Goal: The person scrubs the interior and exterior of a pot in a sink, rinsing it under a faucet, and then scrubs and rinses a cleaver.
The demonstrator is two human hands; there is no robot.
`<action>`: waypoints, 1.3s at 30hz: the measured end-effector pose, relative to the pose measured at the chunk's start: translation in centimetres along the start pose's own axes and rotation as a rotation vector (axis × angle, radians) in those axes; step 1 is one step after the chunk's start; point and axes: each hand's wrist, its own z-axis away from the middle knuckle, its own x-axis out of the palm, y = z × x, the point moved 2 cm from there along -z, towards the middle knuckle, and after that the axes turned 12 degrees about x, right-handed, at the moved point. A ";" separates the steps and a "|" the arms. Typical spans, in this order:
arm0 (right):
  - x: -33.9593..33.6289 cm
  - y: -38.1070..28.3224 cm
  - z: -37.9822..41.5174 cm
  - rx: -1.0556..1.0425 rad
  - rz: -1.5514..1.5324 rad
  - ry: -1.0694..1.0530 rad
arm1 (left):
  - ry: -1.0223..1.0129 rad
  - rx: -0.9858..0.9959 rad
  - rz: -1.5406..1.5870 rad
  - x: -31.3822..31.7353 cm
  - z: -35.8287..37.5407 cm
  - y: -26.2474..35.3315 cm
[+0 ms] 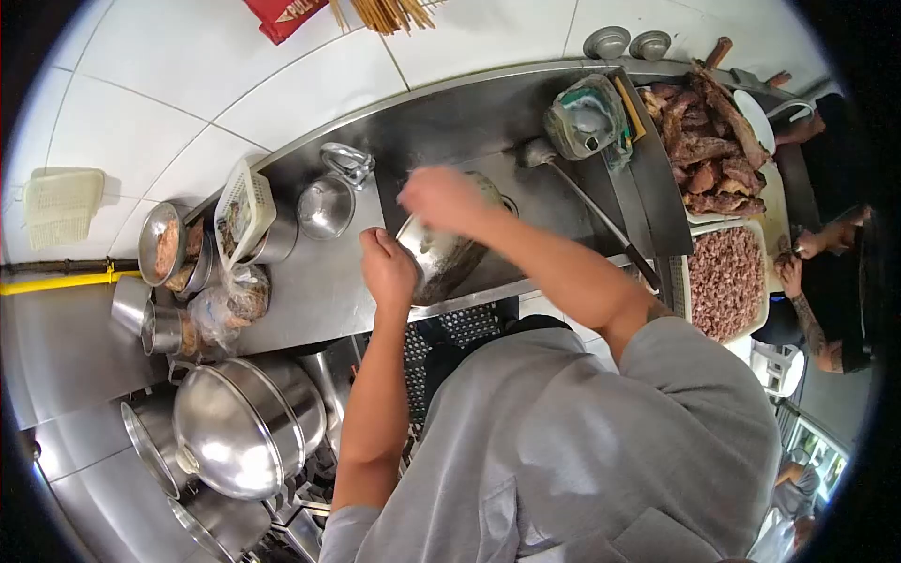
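Both hands at the metal vessel

My left hand (389,270) is closed on the edge of the metal vessel (434,265), which sits in front of me at the steel surface (305,286). My right hand (445,200), apart from the left, is blurred over the vessel; I cannot tell its grip. A long-handled ladle (591,206) lies to the right, near a plastic-lined container (587,120).

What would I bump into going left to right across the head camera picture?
Wall basket, bowl of meat, white basket, shiny empty bowl, left hand, ladle, chopped meat.
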 end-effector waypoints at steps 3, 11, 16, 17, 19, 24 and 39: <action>-0.9 6.0 -1.4 0.428 -0.241 -0.064 | 0.016 0.021 -0.007 -0.1 0.1 0.2; 0.1 5.6 -2.3 0.174 -0.042 -0.102 | 0.094 0.101 -0.026 0.1 0.1 -0.2; -0.9 -0.1 -2.2 0.040 0.168 -0.150 | 0.071 0.065 -0.002 0.1 0.0 0.2; 1.0 -1.2 -1.9 0.147 0.139 -0.187 | 0.065 0.062 0.005 0.2 0.1 0.1; 0.1 0.1 -2.1 0.048 0.136 -0.179 | 0.064 0.060 0.021 0.2 0.2 0.1; -1.2 7.1 -1.1 0.520 -0.280 -0.034 | 0.061 0.080 0.016 0.0 -0.2 1.0; -0.6 -0.2 3.2 0.017 -0.314 0.227 | -0.198 -0.025 0.041 -0.5 -0.6 1.1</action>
